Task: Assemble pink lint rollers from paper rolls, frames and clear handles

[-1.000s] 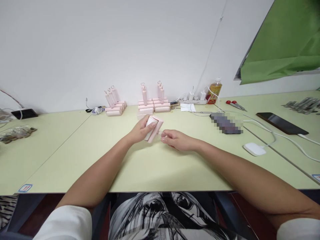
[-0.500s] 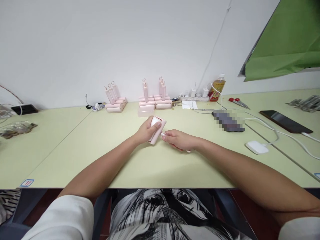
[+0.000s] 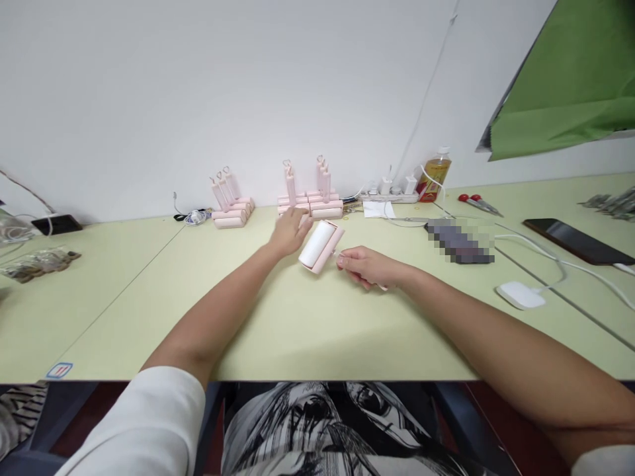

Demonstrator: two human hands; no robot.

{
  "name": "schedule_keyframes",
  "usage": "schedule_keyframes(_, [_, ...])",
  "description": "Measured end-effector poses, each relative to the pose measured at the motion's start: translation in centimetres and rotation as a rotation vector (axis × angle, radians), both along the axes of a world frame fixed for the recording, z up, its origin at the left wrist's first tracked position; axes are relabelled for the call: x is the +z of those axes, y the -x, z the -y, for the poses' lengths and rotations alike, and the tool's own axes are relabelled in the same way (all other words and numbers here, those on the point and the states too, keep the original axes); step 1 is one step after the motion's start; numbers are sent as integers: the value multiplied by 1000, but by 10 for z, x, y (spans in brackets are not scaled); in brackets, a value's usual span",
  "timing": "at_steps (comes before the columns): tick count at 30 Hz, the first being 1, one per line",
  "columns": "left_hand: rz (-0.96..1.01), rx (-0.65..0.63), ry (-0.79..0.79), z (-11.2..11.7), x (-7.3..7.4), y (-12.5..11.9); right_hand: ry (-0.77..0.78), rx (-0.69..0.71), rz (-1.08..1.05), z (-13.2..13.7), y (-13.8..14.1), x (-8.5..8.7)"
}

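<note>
A lint roller with a white roll in a pale pink holder is tilted above the table. My right hand is closed around its handle, most of which the fingers hide. My left hand is off the roller, stretched out to its upper left with the thumb apart from the fingers. Its fingertips are at the front of a group of pink lint rollers standing with their handles up, and they cover part of that group. Whether they touch anything there I cannot tell.
More pink lint rollers stand by the wall at left. Behind are a power strip, white paper and a drink bottle. To the right lie red-handled tools, a phone, a white charger and cables.
My left hand has let go of the lint roller's head and moved forward to the standing rollers. My right hand still holds the handle, and the white roll now shows fully.
</note>
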State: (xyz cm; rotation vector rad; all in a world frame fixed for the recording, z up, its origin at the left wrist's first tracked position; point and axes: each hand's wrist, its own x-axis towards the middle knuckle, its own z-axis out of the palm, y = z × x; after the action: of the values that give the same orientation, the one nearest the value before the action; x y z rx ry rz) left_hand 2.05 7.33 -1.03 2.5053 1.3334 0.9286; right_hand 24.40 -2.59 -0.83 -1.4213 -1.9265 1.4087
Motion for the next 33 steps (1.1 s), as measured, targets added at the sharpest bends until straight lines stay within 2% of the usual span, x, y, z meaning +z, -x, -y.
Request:
schedule_keyframes(1, [-144,94,-38,-11,-1,5,6,-7,4,0,0,0])
schedule_keyframes(3, [-372,192,15,-27,-3,15,17,-11,11,-1,1,-2])
schedule_keyframes(6, [-441,220,93,-34,-5,25,28,-35,11,-2,4,-4])
schedule_keyframes(10, [-440,204,195,-25,1,31,102,-85,11,-1,8,-2])
schedule_keyframes(12, [-355,181,264,-16,3,33,138,-100,19,0,9,-1])
schedule_keyframes(14, [-93,121,373,-5,4,33,154,-107,22,1,10,-1])
schedule_keyframes(16, [217,10,509,8,2,32,148,-111,11,1,10,-1])
schedule_keyframes(18, [389,-115,592,19,-1,30,130,-116,-4,0,10,-2])
schedule_keyframes(21, [422,-267,648,31,-4,27,126,-89,-4,0,8,-6])
schedule_keyframes(23, [400,-320,679,33,-6,25,138,-56,4,0,8,-7])
schedule_keyframes(25, [438,-296,681,32,-8,26,134,-59,-7,0,9,-8])
schedule_keyframes(29, [590,-167,626,28,-9,29,95,-137,-53,1,10,-4])
schedule_keyframes(33, [561,-233,700,36,-8,26,89,-163,-71,2,9,2])
